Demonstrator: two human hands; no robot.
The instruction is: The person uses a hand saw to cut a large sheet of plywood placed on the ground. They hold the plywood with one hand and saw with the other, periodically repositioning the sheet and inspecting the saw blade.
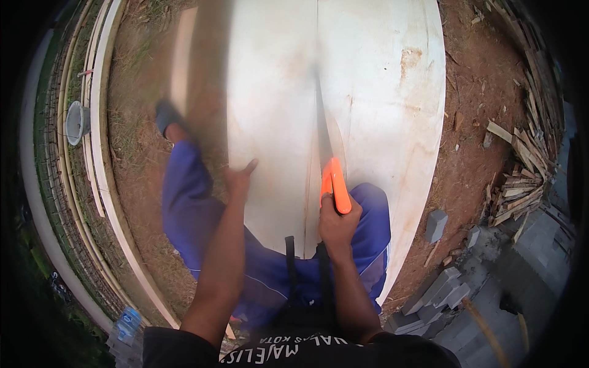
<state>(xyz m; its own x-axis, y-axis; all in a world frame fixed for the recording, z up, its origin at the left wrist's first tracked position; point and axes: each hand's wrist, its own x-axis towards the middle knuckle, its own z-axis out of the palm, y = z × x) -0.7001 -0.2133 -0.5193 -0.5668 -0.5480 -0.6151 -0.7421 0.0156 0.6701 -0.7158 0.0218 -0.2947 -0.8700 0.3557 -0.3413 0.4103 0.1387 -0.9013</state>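
A hand saw with an orange handle (339, 184) is gripped in my right hand (338, 228), its blade pointing away from me along a lengthwise line in a large pale board (386, 147). The blade meets the board near a seam that runs up its middle; the far end of the blade is blurred. At the board's left edge rests my left hand (238, 178), thumb stretched out over the top surface and the other fingers hidden over the edge. My blue-trousered right leg is up on the board.
Left of the board, a wooden plank (184, 55) lies on the dirt, with long timber rails and a grey bucket (76, 122) beyond. On the right are a heap of wood scraps (521, 190) and grey blocks (437, 225). A water bottle (128, 322) stands at lower left.
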